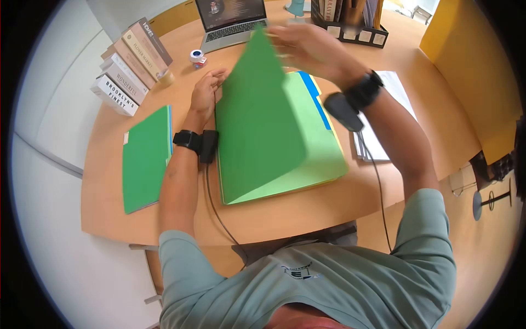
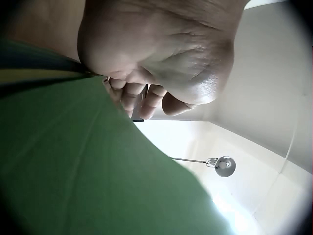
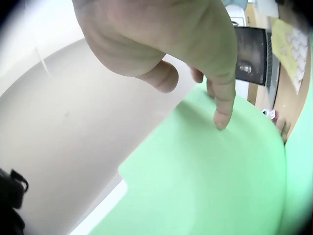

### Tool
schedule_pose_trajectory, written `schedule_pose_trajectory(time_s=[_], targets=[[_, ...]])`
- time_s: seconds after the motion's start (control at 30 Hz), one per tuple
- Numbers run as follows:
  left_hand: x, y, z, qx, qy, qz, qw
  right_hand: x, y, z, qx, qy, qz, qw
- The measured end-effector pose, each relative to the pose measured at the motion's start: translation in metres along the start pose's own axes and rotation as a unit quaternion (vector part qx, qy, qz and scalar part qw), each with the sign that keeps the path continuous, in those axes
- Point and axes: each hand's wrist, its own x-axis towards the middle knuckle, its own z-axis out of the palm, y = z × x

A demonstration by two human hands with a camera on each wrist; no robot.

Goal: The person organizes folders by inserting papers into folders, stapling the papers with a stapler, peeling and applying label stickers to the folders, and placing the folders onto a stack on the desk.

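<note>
A large green folder (image 1: 257, 126) lies on the desk with its front cover raised on the left. Lighter green sheets with blue and yellow tabs show beneath. At the top of the lifted cover, my right hand (image 1: 315, 52) touches its inner face; in the right wrist view the fingers (image 3: 222, 110) are extended against the green surface and the thumb stands apart from it. My left hand (image 1: 204, 94) is by the folder's left edge, fingers loosely bent, partly hidden behind the cover. Close to the left palm (image 2: 166, 54), the cover (image 2: 88, 156) fills the lower left wrist view.
Another green folder (image 1: 145, 164) lies at left. Books (image 1: 131, 60) stand at the back left near a tape roll (image 1: 198, 57). A laptop (image 1: 233, 24) and a black organizer (image 1: 361, 35) are at the back. White papers (image 1: 394, 93) lie right; wrist cables (image 1: 378, 186) hang down.
</note>
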Motion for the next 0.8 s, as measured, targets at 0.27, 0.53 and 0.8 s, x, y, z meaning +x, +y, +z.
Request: schedule_pose_trajectory(time_s=[0.27,0.53,0.8], targets=[[-0.004,-0.018,-0.019,-0.213,-0.112,0.065,0.968,-0.002,0.019,0.070,-0.469,-0.194,-0.184,0.842],[0.016,-0.058,-0.051,-0.303,-0.214,0.157,0.915,-0.117,-0.022,-0.201,-0.731,0.246,0.076,0.632],[0.026,-0.067,-0.055,-0.323,-0.290,0.181,0.883,-0.180,-0.037,-0.230,-0.664,0.345,0.269,0.607]])
